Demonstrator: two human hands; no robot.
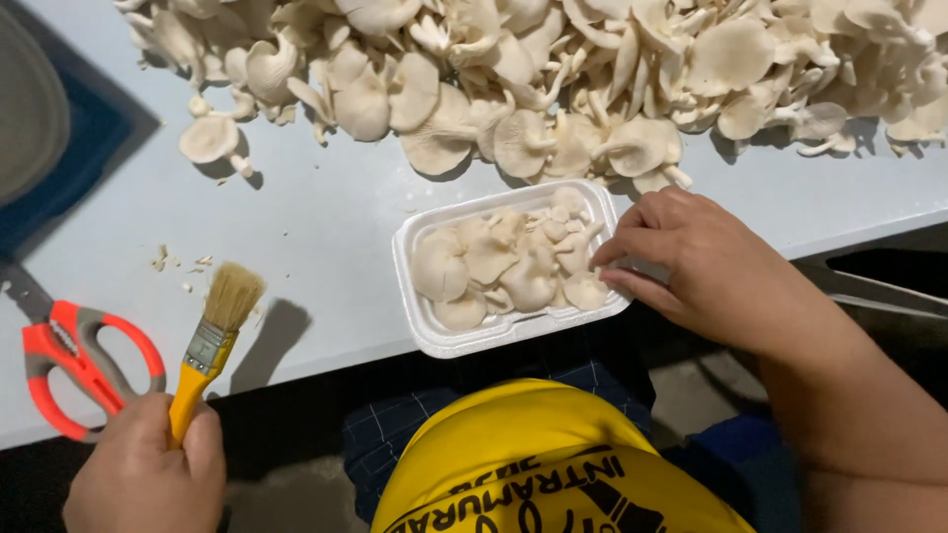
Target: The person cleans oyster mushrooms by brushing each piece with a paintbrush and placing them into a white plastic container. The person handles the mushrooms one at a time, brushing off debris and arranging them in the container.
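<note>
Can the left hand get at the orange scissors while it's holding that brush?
Probably not cleanly: the left hand is closed around the yellow-handled brush, though the scissors lie uncovered right beside it.

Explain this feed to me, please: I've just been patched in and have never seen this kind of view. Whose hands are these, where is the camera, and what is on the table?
There is no machine here: a person works with two bare hands, and the single camera sits on their head, looking down. The left hand grips a paintbrush with a yellow handle, bristles up. Beside it lie red-handled scissors. The right hand rests its fingertips at the edge of a white foam tray filled with pale oyster mushrooms. A big heap of loose mushrooms covers the far side of the pale table.
</note>
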